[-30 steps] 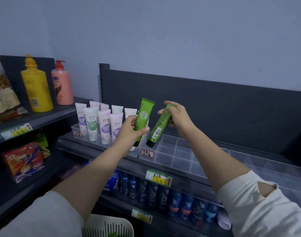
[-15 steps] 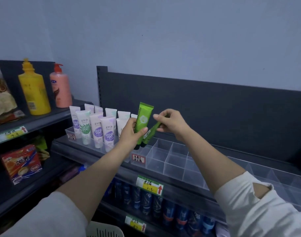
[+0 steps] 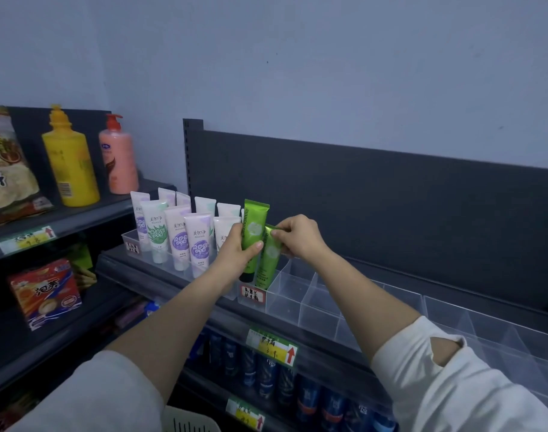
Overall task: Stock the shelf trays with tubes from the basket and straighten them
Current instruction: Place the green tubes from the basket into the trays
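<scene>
My left hand [image 3: 235, 247] wraps the taller green tube [image 3: 254, 232], thumb across its front; my right hand [image 3: 300, 236] pinches the top edge of the second green tube [image 3: 270, 257], which sits lower and leans slightly against the first; both stand cap-down at the front left corner of the clear tray [image 3: 300, 294]; white tubes [image 3: 179, 235] already fill the neighbouring tray in rows; early days, I reckon, as only these two green ones show here, with many compartments to fill; the basket [image 3: 188, 422] shows just its rim, contents hidden; whether the tubes share one compartment, I cannot tell.
</scene>
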